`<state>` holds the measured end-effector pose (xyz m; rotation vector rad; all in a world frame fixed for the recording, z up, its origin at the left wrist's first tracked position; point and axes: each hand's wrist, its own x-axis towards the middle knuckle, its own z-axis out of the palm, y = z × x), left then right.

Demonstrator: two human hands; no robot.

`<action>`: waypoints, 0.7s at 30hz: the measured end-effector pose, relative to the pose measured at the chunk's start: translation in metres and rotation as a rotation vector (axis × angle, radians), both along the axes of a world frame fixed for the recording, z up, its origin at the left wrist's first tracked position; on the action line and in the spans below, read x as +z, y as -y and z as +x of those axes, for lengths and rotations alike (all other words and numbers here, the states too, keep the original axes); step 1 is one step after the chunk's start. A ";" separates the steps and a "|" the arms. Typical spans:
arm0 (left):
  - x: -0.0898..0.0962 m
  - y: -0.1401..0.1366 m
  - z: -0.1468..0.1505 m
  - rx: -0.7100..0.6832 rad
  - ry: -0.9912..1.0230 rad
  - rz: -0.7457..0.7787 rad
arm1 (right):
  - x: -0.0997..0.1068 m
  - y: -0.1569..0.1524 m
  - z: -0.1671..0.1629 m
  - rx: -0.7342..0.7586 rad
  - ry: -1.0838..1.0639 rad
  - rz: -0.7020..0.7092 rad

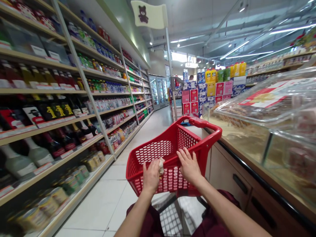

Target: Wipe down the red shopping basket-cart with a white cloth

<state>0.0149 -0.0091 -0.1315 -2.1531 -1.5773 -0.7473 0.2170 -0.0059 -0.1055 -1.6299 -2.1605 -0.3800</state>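
Note:
A red plastic shopping cart (170, 179) with a perforated basket stands right in front of me, turned at an angle. Against its near side, my left hand (151, 176) has its fingers bent over the rim. A crumpled white cloth or tissue (161, 165) pokes out at the thumb side of that hand, pressed to the rim. My right hand (189, 166) rests on the near side further right, fingers spread and palm toward the cart, holding nothing. The basket's bottom is mostly hidden by its wall and my hands.
Shelves of bottles and cans (84, 89) line the left side. Close on my right is a wooden counter (229, 177) with clear plastic covers (269, 98). Ahead stand a pole with a bear sign (150, 14), stacked drink boxes (191, 100) and glass-door fridges (159, 90). Tiled floor (111, 191) runs between.

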 end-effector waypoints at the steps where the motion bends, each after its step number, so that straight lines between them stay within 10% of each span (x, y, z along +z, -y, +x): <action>1: -0.003 0.003 -0.016 0.015 -0.010 0.010 | 0.000 0.000 0.001 -0.009 -0.005 -0.001; 5: -0.010 0.011 -0.057 0.098 -0.009 0.044 | 0.002 0.000 -0.001 -0.049 -0.034 -0.025; 13: 0.008 -0.005 0.025 -0.002 0.031 -0.015 | -0.001 0.000 -0.001 -0.026 -0.006 -0.023; 21: -0.015 0.013 -0.076 0.170 -0.016 0.027 | -0.004 -0.002 -0.001 -0.032 -0.050 -0.028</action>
